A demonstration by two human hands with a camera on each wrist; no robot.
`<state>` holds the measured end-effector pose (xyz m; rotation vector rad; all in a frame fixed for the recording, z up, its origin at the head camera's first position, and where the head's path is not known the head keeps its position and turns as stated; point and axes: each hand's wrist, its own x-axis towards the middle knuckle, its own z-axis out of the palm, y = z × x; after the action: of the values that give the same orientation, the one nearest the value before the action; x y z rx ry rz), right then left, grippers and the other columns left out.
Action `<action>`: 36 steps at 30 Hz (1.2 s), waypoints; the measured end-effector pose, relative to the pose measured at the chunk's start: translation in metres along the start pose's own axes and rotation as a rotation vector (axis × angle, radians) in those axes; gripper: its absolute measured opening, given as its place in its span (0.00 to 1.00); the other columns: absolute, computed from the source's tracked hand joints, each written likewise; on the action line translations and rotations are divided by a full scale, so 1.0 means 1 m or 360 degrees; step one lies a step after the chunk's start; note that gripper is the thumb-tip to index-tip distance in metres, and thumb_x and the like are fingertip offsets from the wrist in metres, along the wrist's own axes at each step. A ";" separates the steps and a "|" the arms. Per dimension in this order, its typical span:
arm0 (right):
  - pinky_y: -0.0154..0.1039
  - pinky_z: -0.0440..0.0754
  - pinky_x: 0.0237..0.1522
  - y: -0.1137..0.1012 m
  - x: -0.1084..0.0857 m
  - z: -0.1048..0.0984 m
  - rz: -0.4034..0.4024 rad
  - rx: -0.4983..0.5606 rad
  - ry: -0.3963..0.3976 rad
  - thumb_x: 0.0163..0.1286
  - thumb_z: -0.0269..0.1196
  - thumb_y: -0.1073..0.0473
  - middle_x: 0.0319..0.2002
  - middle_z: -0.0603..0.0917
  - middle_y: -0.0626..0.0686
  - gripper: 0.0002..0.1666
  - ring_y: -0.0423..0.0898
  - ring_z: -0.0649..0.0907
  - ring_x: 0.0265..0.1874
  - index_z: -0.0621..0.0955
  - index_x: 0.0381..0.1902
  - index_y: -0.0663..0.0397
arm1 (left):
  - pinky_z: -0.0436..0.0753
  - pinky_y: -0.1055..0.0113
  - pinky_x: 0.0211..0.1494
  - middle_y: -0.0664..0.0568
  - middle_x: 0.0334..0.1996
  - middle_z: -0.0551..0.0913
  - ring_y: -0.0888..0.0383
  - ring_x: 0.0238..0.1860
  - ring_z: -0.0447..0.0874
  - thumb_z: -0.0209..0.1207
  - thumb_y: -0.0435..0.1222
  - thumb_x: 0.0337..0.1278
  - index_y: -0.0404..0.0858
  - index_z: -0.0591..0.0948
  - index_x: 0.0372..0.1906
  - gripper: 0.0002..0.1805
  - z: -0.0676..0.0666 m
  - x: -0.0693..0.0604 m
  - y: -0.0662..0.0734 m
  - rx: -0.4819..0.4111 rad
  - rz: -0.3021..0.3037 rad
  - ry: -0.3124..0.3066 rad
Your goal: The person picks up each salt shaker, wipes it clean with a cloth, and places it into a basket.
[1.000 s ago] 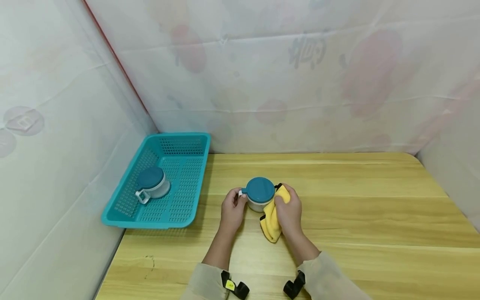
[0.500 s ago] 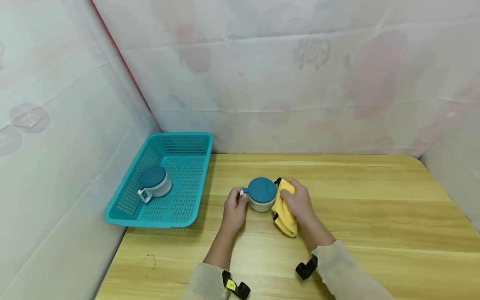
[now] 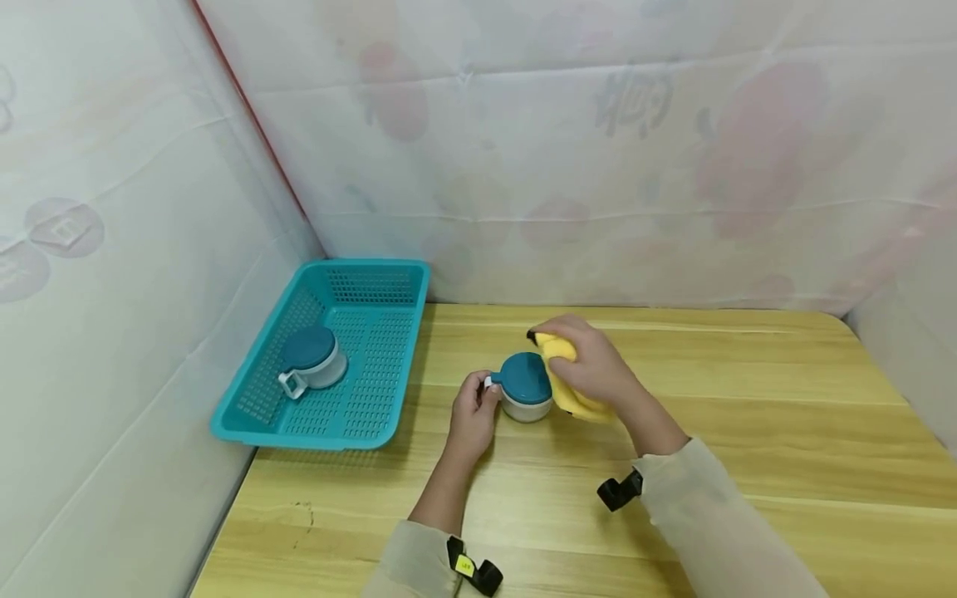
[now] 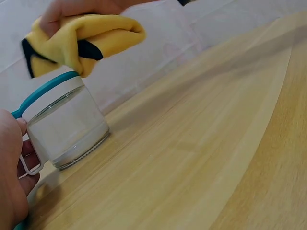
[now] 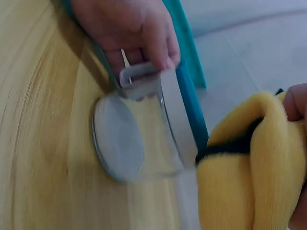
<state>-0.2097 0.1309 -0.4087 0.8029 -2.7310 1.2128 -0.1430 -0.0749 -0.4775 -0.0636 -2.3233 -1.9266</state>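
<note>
A clear glass jar (image 4: 72,127) with a blue lid (image 3: 526,378) and a white handle stands upright on the wooden table. My left hand (image 3: 473,419) grips its handle (image 4: 33,165), thumb near the top. In my right hand (image 3: 594,365) is a bunched yellow cloth (image 5: 240,177) with black edging. The cloth is raised at the right edge of the lid; in the left wrist view it is just above the lid, and whether it touches is hard to tell.
On the left of the table stands a turquoise plastic basket (image 3: 407,365). A second jar with a blue lid (image 3: 308,347) and white handle lies tilted inside it. Fabric walls (image 3: 523,166) close off the back and sides.
My right hand has lifted the yellow cloth from the jar's right side up to the lid's edge. The left hand keeps its grip on the handle, and the jar stays in place.
</note>
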 end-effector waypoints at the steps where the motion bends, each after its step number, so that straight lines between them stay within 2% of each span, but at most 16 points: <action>1: 0.45 0.80 0.38 -0.004 0.002 0.002 -0.0068 -0.0063 -0.0050 0.63 0.59 0.63 0.59 0.77 0.50 0.25 0.48 0.80 0.40 0.80 0.59 0.45 | 0.78 0.61 0.56 0.40 0.51 0.78 0.54 0.53 0.75 0.49 0.31 0.74 0.29 0.75 0.54 0.12 0.000 0.000 0.001 0.0006 0.0007 -0.0002; 3: 0.50 0.81 0.46 -0.009 0.005 0.007 -0.0168 -0.0186 -0.0142 0.62 0.59 0.63 0.57 0.79 0.50 0.24 0.50 0.80 0.49 0.81 0.57 0.47 | 0.77 0.61 0.56 0.40 0.51 0.78 0.54 0.52 0.75 0.50 0.31 0.73 0.29 0.75 0.54 0.12 0.001 -0.001 0.003 0.0010 0.0014 -0.0002; 5: 0.53 0.80 0.52 -0.010 0.006 0.011 -0.0191 -0.0282 -0.0210 0.62 0.58 0.62 0.55 0.80 0.50 0.23 0.51 0.80 0.54 0.82 0.56 0.48 | 0.77 0.61 0.56 0.40 0.51 0.78 0.54 0.51 0.75 0.50 0.32 0.73 0.30 0.76 0.54 0.12 0.001 0.000 0.002 0.0005 0.0008 -0.0005; 8: 0.53 0.80 0.52 -0.006 0.006 0.016 -0.0117 -0.0302 -0.0241 0.63 0.58 0.62 0.54 0.80 0.49 0.23 0.51 0.80 0.53 0.82 0.56 0.48 | 0.77 0.61 0.57 0.41 0.52 0.79 0.54 0.52 0.75 0.50 0.32 0.74 0.30 0.76 0.54 0.12 0.002 0.001 0.001 -0.0009 -0.0005 -0.0011; 11: 0.52 0.79 0.53 0.000 0.005 0.016 -0.0012 -0.0189 -0.0183 0.64 0.58 0.62 0.55 0.80 0.48 0.22 0.50 0.79 0.53 0.82 0.56 0.45 | 0.77 0.60 0.57 0.41 0.52 0.79 0.54 0.52 0.75 0.50 0.33 0.74 0.31 0.76 0.55 0.13 0.003 0.003 0.001 -0.0009 -0.0001 -0.0011; 15: 0.54 0.77 0.56 0.005 0.003 0.014 0.0037 -0.0084 -0.0139 0.65 0.59 0.62 0.56 0.79 0.47 0.22 0.51 0.78 0.57 0.82 0.56 0.43 | 0.76 0.59 0.57 0.41 0.52 0.78 0.53 0.52 0.75 0.50 0.33 0.74 0.31 0.75 0.55 0.13 0.003 0.002 0.004 0.0010 -0.0010 -0.0008; 19: 0.56 0.76 0.56 0.010 0.002 0.011 0.0091 -0.0149 -0.0171 0.65 0.59 0.62 0.56 0.79 0.48 0.22 0.52 0.78 0.57 0.81 0.56 0.42 | 0.76 0.57 0.60 0.40 0.54 0.78 0.51 0.56 0.75 0.50 0.33 0.74 0.30 0.75 0.55 0.13 0.003 0.000 0.005 0.0012 -0.0023 -0.0009; 24: 0.58 0.78 0.55 0.011 0.000 -0.002 0.0135 -0.0317 -0.0225 0.65 0.58 0.61 0.57 0.79 0.52 0.22 0.55 0.79 0.56 0.81 0.57 0.47 | 0.77 0.58 0.61 0.39 0.55 0.78 0.51 0.58 0.75 0.51 0.33 0.73 0.30 0.75 0.55 0.13 0.003 0.001 0.000 -0.0017 -0.0024 -0.0004; 27: 0.57 0.79 0.52 0.004 0.002 -0.011 0.0093 -0.0414 -0.0215 0.64 0.57 0.62 0.57 0.79 0.53 0.22 0.55 0.80 0.54 0.82 0.56 0.49 | 0.77 0.59 0.60 0.40 0.55 0.77 0.51 0.58 0.75 0.50 0.33 0.74 0.31 0.75 0.55 0.13 0.002 0.002 -0.003 -0.0027 -0.0038 -0.0001; 30: 0.55 0.79 0.52 -0.012 0.009 -0.016 -0.0017 -0.0459 -0.0197 0.64 0.57 0.62 0.57 0.79 0.52 0.22 0.54 0.80 0.54 0.82 0.56 0.48 | 0.78 0.60 0.59 0.41 0.54 0.78 0.53 0.56 0.75 0.50 0.32 0.74 0.31 0.76 0.55 0.12 0.001 0.002 -0.003 -0.0035 -0.0039 0.0007; 33: 0.54 0.79 0.53 -0.029 0.018 -0.010 -0.0183 -0.0492 -0.0212 0.63 0.57 0.62 0.55 0.81 0.51 0.21 0.52 0.80 0.54 0.83 0.54 0.49 | 0.78 0.62 0.56 0.42 0.52 0.78 0.54 0.52 0.75 0.51 0.32 0.73 0.32 0.76 0.54 0.12 0.000 0.001 -0.001 -0.0028 -0.0026 0.0015; 36: 0.50 0.81 0.52 -0.042 0.025 0.006 -0.0329 -0.0534 -0.0234 0.62 0.59 0.63 0.53 0.81 0.51 0.21 0.51 0.80 0.54 0.84 0.54 0.49 | 0.77 0.65 0.53 0.42 0.50 0.79 0.57 0.48 0.74 0.51 0.32 0.73 0.32 0.76 0.54 0.12 0.000 0.000 0.001 -0.0013 -0.0013 0.0006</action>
<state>-0.2105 0.0924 -0.3785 1.1292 -2.7640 0.6579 -0.1431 -0.0750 -0.4766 -0.0512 -2.3173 -1.9384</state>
